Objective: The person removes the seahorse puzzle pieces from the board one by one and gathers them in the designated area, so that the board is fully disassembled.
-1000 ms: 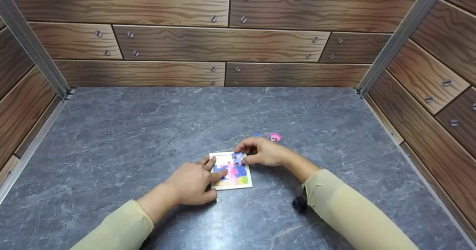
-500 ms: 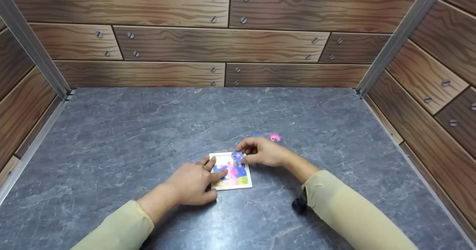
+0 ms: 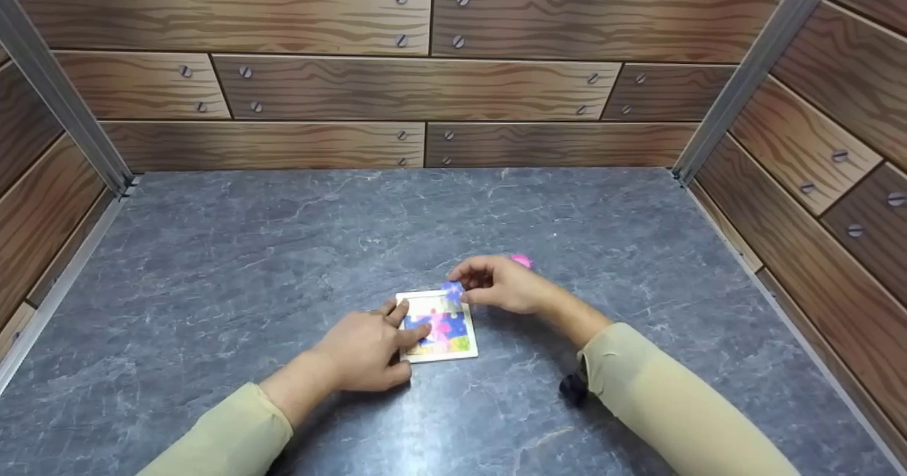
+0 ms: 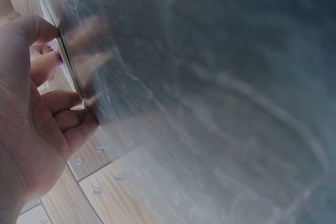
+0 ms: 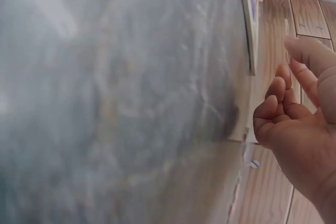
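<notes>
A small square jigsaw puzzle tray (image 3: 464,354) with a pale frame lies on the grey table. Pink, blue and yellow-green pieces (image 3: 443,331) fill its lower part; its upper part shows pale. My left hand (image 3: 368,348) holds the tray at its left side, thumb at the near corner, one finger on the pieces. Between thumb and index finger, my right hand (image 3: 506,285) pinches a blue puzzle piece (image 3: 453,293) over the tray's upper right corner. Edge-on in the right wrist view, that thin piece (image 5: 287,35) is clear of the tray (image 5: 249,30).
A loose pink puzzle piece (image 3: 521,261) lies just beyond my right hand. Wood-patterned walls (image 3: 319,143) with metal corner posts (image 3: 737,72) enclose the back and sides of the marbled table (image 3: 283,235). A black object (image 3: 572,389) sits under the right sleeve.
The blue piece was down in the tray's upper right corner; my right hand has raised it slightly away. The loose blue piece beyond is now hidden. My left hand holds its place.
</notes>
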Motion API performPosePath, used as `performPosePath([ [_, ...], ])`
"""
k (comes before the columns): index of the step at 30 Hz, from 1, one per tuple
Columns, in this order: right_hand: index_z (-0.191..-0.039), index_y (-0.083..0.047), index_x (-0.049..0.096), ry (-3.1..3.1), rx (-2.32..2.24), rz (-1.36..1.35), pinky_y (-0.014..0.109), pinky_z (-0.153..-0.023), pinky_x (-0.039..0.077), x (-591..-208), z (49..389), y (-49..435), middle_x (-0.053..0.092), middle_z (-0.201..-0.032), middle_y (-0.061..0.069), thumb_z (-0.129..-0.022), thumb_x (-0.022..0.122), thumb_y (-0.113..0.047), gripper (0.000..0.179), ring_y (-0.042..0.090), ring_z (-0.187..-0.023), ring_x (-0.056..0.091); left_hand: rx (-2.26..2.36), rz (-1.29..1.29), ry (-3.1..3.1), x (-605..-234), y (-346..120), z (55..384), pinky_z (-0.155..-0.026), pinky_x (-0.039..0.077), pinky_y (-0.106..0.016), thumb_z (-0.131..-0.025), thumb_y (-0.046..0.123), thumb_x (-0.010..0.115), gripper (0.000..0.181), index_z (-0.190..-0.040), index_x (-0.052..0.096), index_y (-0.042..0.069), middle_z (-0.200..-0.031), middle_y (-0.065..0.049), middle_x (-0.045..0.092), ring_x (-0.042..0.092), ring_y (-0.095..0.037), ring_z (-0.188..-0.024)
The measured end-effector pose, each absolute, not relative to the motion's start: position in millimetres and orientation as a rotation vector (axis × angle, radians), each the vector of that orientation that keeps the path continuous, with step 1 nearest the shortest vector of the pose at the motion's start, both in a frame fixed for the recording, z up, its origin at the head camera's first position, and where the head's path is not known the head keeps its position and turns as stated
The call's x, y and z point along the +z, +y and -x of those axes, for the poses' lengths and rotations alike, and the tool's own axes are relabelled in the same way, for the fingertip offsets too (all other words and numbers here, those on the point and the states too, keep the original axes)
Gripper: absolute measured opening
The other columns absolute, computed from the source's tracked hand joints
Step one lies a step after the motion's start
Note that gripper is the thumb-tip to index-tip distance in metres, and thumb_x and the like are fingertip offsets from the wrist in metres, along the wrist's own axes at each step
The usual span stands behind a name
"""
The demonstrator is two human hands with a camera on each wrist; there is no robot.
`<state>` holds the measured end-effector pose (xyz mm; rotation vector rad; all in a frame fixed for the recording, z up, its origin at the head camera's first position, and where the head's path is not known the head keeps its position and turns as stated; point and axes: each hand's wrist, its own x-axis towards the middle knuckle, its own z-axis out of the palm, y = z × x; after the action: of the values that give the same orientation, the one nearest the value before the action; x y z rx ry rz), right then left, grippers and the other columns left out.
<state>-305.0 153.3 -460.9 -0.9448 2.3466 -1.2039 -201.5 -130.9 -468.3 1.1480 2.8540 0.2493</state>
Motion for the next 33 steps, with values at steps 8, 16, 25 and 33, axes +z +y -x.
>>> performPosePath([
  [8,-0.125,-0.004,0.075,2.406,-1.226,0.942,0.036,-0.085,0.053,-447,307,166,0.073,-0.108,0.007,-0.093,0.079,-0.008,0.032,0.018,-0.097,0.064,0.245,-1.133,2.850,-469,-131,202,-0.093,0.058,-0.058,-0.094,0.039,0.061,0.060,-0.152,0.062,0.021,-0.150,-0.033,0.053,0.055,-0.047,-0.138],
  [16,-0.124,-0.003,0.075,2.469,-1.249,0.935,0.028,-0.078,0.051,-438,311,187,0.072,-0.105,0.009,-0.093,0.078,-0.006,0.032,0.019,-0.093,0.062,0.236,-1.128,2.842,-468,-130,202,-0.091,0.058,-0.059,-0.095,0.039,0.060,0.060,-0.152,0.062,0.021,-0.151,-0.033,0.052,0.054,-0.047,-0.138],
  [25,-0.124,0.000,0.074,2.529,-1.277,0.875,0.027,-0.078,0.050,-436,318,213,0.071,-0.105,0.015,-0.093,0.078,-0.004,0.032,0.020,-0.091,0.060,0.242,-1.153,2.851,-467,-131,200,-0.087,0.059,-0.058,-0.095,0.036,0.059,0.060,-0.152,0.062,0.020,-0.150,-0.033,0.053,0.055,-0.047,-0.138],
  [33,-0.126,0.002,0.073,2.560,-1.297,0.822,0.029,-0.083,0.053,-436,324,235,0.072,-0.114,0.016,-0.094,0.077,-0.003,0.033,0.023,-0.099,0.063,0.240,-1.158,2.855,-467,-131,201,-0.087,0.059,-0.058,-0.094,0.036,0.060,0.061,-0.153,0.061,0.021,-0.150,-0.032,0.054,0.057,-0.048,-0.136],
])
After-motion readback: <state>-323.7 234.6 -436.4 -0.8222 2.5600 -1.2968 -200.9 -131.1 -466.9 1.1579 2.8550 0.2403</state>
